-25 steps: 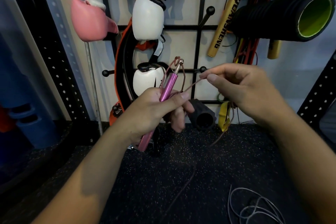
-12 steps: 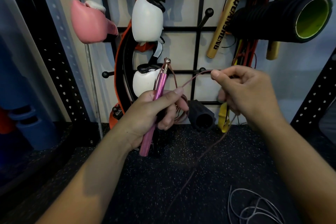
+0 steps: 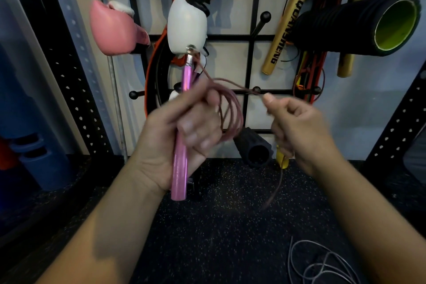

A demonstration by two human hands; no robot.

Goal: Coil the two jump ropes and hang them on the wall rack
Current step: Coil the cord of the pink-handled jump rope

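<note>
My left hand [image 3: 182,136] grips the pink handle [image 3: 181,168] of a jump rope, held upright in front of the black wall rack [image 3: 251,37]. Several loops of its thin brownish cord [image 3: 232,115] hang around my left fingers. My right hand [image 3: 297,127] pinches the same cord just to the right, and the loose tail runs down to the floor. A second, grey jump rope [image 3: 322,263] lies in loose loops on the dark floor at the lower right. The rack's knobbed pegs [image 3: 256,90] stick out behind my hands.
On the rack hang a pink boxing glove [image 3: 113,30], white gloves [image 3: 186,23], gold sticks [image 3: 285,21], a black foam roller [image 3: 359,23] and orange bands. A small black roller [image 3: 253,147] sits low. Perforated black uprights [image 3: 69,76] flank both sides; blue blocks [image 3: 43,163] stand left.
The left hand has raised the pink handle higher and more upright. More cord loops now hang on its fingers. The right hand has come down and nearer, still pinching the cord.
</note>
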